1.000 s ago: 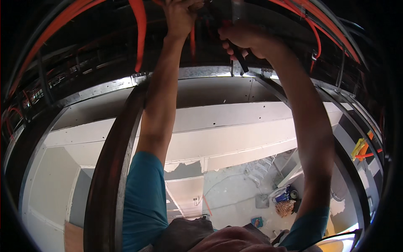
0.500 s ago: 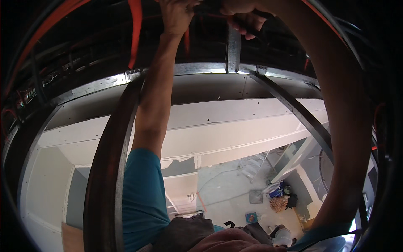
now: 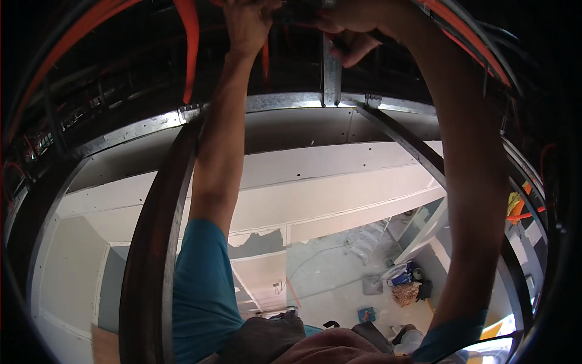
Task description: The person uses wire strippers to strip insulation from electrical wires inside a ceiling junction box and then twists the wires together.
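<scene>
Both my arms reach up among the metal ceiling framing. At the top edge, my left hand (image 3: 248, 27) is closed, with its fingertips cut off by the picture's rim; what they grip does not show. My right hand (image 3: 357, 27) curls around a dark, handle-like object (image 3: 341, 43) with a touch of red, too shadowed to name. Just below that hand hangs a short upright metal stud (image 3: 331, 76). It meets a galvanized cross channel (image 3: 285, 101) running from side to side. An orange conduit (image 3: 190, 54) dangles left of my left hand.
Dark metal furring channels (image 3: 151, 242) slope down on both sides of my arms. More orange conduit (image 3: 79, 33) curves along the upper left. Pale plasterboard (image 3: 333, 164) lies beyond the frame. Far below, a floor (image 3: 327, 267) holds a stepladder (image 3: 368, 242), bags (image 3: 405, 294) and a blue box (image 3: 366, 314).
My right forearm has swung inward to the left, and the right hand has turned with its fingers curling differently. The left hand has shifted slightly left. The view has moved a little.
</scene>
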